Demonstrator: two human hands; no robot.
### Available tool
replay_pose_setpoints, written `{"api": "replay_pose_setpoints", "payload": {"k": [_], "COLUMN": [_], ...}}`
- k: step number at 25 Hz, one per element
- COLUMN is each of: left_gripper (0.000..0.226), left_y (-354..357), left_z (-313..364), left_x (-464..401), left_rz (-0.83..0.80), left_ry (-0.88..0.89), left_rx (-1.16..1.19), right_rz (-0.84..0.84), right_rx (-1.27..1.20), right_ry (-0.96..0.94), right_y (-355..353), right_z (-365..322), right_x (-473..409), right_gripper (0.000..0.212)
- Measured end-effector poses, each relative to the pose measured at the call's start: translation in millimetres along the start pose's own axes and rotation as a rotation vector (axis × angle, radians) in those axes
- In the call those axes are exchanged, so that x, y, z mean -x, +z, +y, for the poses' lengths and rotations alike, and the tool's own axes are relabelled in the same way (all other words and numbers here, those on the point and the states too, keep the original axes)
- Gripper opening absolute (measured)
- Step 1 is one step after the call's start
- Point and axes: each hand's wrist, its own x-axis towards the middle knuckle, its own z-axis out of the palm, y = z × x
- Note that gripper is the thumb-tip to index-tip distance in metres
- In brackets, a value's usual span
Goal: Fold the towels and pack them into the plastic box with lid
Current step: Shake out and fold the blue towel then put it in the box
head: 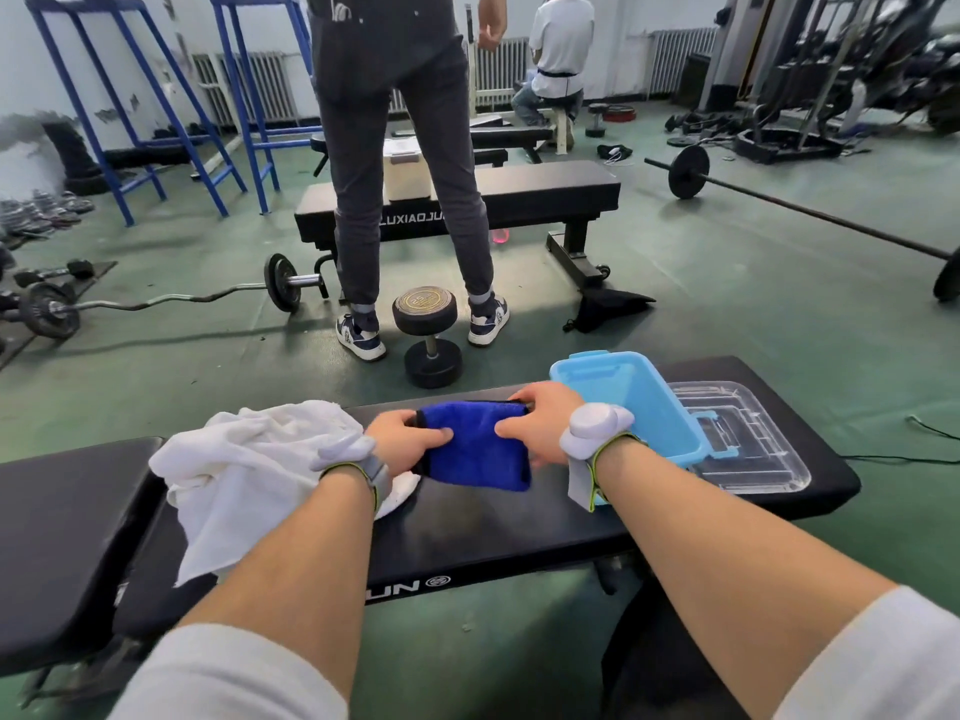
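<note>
Pale grey sleeves (234,672) pushed up; white wrist devices (597,426) on yellow-edged grey straps (371,472).

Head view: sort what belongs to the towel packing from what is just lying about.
Belongs to the job:
blue towel, gripped by the left hand and right hand
white towel, unfolded
blue box
clear lid

Just lying about:
dumbbell
curl bar
long barbell
black bag

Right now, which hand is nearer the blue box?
Right. The right hand grips the blue towel beside the blue box; the left hand grips the towel's far side.
</note>
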Motion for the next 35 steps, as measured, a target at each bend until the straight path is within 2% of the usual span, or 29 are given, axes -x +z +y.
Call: {"api": "replay_pose_setpoints", "payload": {"k": [2, 5, 7, 9, 11, 13, 16, 21, 24, 28, 30, 32, 33, 35], "left_gripper": [0.025, 0.036, 0.043, 0.046, 0.048, 0.051, 0.051, 0.050, 0.055, 0.043, 0.044, 0.047, 0.047, 0.041], "left_y": [-3.7, 8.3, 29.0, 55.0, 81.8, 101.6, 131.5, 156.5, 168.7, 169.3, 165.4, 154.5, 146.1, 130.6], "left_z": [35.4, 91.7, 126.4, 156.9, 177.6, 183.6, 185.2, 177.6, 174.4, 166.3, 157.3, 148.8, 144.4, 135.7], "left_x": [1.4, 0.1, -0.8, -3.3, -5.8, -7.3, -7.4, -15.6, -21.8, -28.1, -29.7, -32.4, -32.1, -27.8], "left_rz": [-0.020, -0.056, -0.044, -0.040, -0.073, -0.106, -0.141, -0.209, -0.245, -0.238, -0.265, -0.229, -0.206, -0.174], "left_ry": [0.098, 0.255, 0.357, 0.406, 0.431, 0.496, 0.595, 0.585, 0.567, 0.546, 0.484, 0.432, 0.404, 0.353], "left_rx": [0.019, -0.078, -0.129, -0.225, -0.331, -0.515, -0.693, -0.856, -0.981, -1.216, -1.321, -1.330, -1.303, -1.234], "right_rz": [0.096, 0.225, 0.253, 0.246, 0.262, 0.287, 0.174, 0.034, -0.018, -0.063, -0.053, -0.025, -0.023, -0.001], "right_rx": [-0.059, -0.204, -0.337, -0.427, -0.326, -0.046, 0.086, 0.136, 0.277, 0.417, 0.509, 0.589, 0.615, 0.586], "right_ry": [0.019, 0.094, 0.174, 0.241, 0.269, 0.289, 0.331, 0.382, 0.371, 0.329, 0.320, 0.320, 0.313, 0.266], "right_y": [-23.3, -58.7, -79.6, -97.2, -110.5, -116.5, -125.2, -121.3, -119.4, -119.6, -118.8, -119.1, -118.5, -118.0], "right_z": [-1.4, 6.5, 16.8, 33.4, 53.8, 66.9, 77.3, 88.9, 94.5, 101.5, 102.8, 99.2, 95.9, 93.8], "right_x": [4.6, 11.2, 13.5, 16.0, 18.3, 24.0, 30.3, 24.7, 20.5, 12.1, 8.3, 4.6, 2.0, -6.3], "right_gripper": [0.027, 0.016, 0.005, 0.006, 0.009, 0.028, 0.033, 0.033, 0.026, 0.028, 0.016, 0.008, 0.009, 0.028]}}
